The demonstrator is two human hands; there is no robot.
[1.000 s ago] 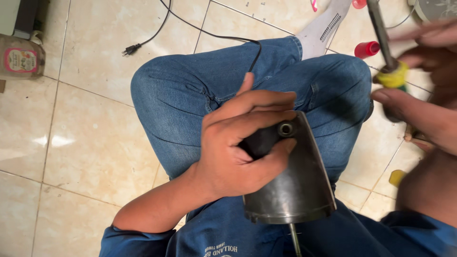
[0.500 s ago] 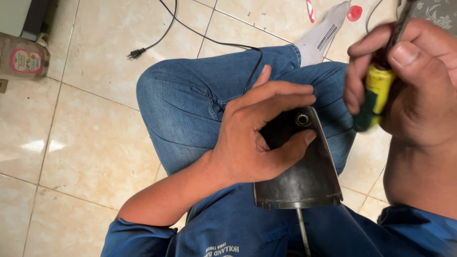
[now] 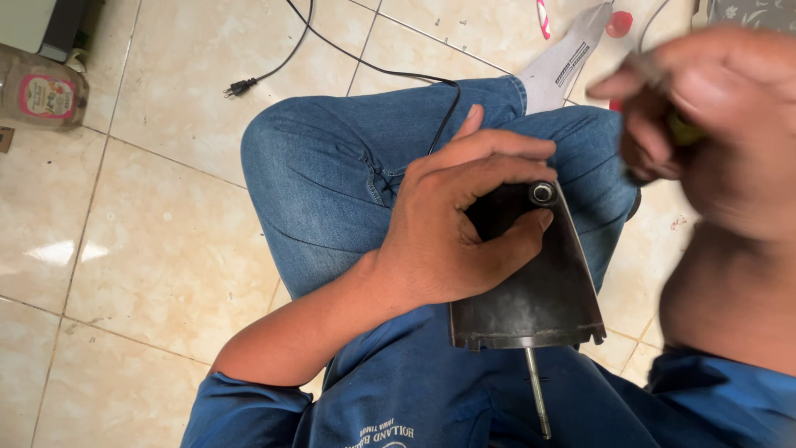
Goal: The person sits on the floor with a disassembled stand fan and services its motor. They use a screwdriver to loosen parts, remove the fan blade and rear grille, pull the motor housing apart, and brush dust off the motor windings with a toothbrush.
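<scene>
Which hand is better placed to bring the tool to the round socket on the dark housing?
Probably the right hand: it grips the yellow-handled tool, though blurred, above the socket. The left hand is wrapped around the dark housing, steadying it on the lap.

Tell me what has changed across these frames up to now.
The right hand, gripping a yellow-handled screwdriver, has swung in closer and is now blurred with motion, above and right of the dark plastic housing. The housing has shifted slightly. The left hand stays wrapped over the housing's narrow end beside its round hole. The black cord, the metal rod and the crossed legs are unchanged.
</scene>
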